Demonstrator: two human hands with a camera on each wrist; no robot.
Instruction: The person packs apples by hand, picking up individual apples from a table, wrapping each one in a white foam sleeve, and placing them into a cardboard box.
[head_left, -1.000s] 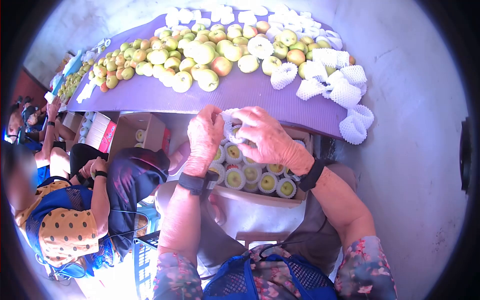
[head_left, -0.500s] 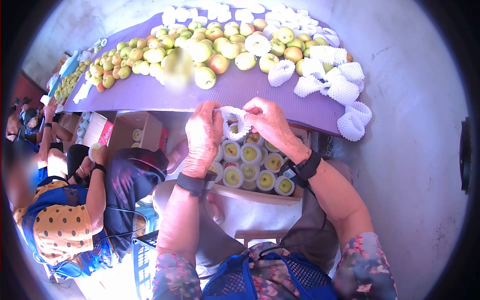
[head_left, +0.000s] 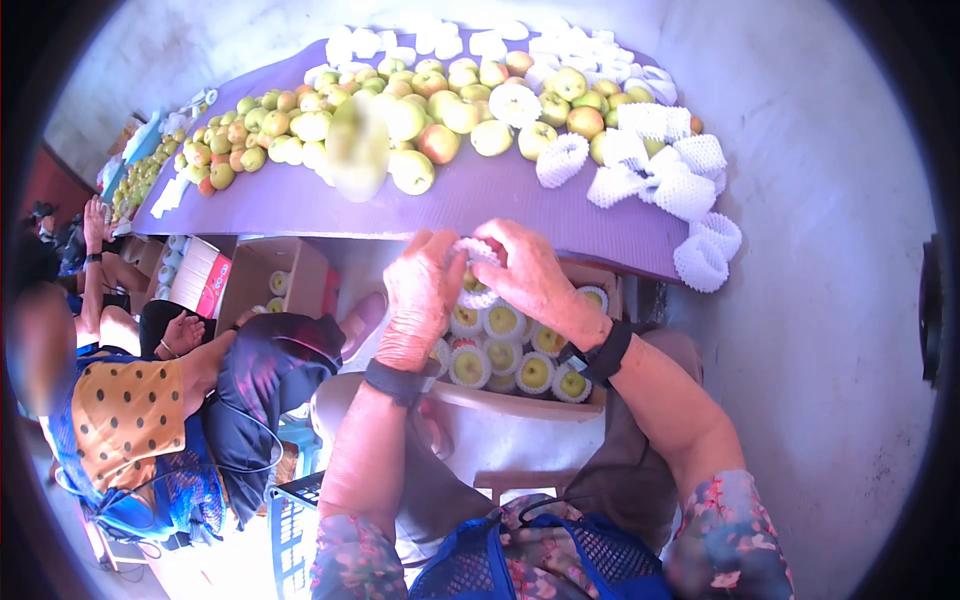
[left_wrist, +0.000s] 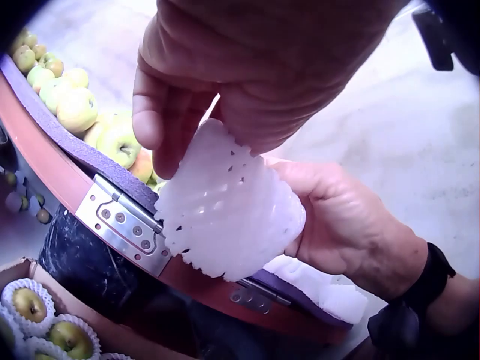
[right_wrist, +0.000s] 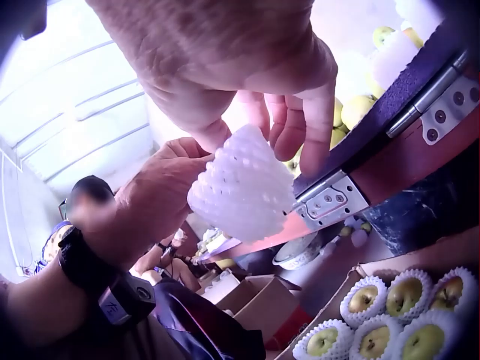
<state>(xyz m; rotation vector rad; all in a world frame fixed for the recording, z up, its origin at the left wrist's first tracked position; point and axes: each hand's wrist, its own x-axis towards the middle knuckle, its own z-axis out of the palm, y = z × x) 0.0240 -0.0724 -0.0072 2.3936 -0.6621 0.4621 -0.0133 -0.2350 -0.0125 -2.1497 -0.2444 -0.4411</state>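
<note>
A white foam net sleeve (head_left: 476, 292) is held between both hands above an open carton. My left hand (head_left: 424, 285) pinches its edge from the left. From the other side my right hand (head_left: 535, 280) grips it, thumb and fingers at the rim. The left wrist view shows the sleeve (left_wrist: 229, 202) spread out like a cup with a ragged lower edge; in the right wrist view the sleeve (right_wrist: 246, 187) tapers towards the right hand's fingers. Beneath the hands, the carton (head_left: 560, 403) holds rows of apples (head_left: 536, 373) in foam sleeves. I cannot tell whether an apple sits inside the held sleeve.
A purple-padded table (head_left: 480, 205) runs across ahead, with loose apples (head_left: 412, 172) piled on it and several spare foam sleeves (head_left: 690, 185) at its right end. On the left sits another person (head_left: 135, 410) beside an open cardboard box (head_left: 262, 262). A wall (head_left: 810, 300) rises at the right.
Half a second ago the sleeve was stretched into a wide ring; now the hands are closer together and it looks narrower. The neighbour's raised hand, which held a wrapped apple, has come down.
</note>
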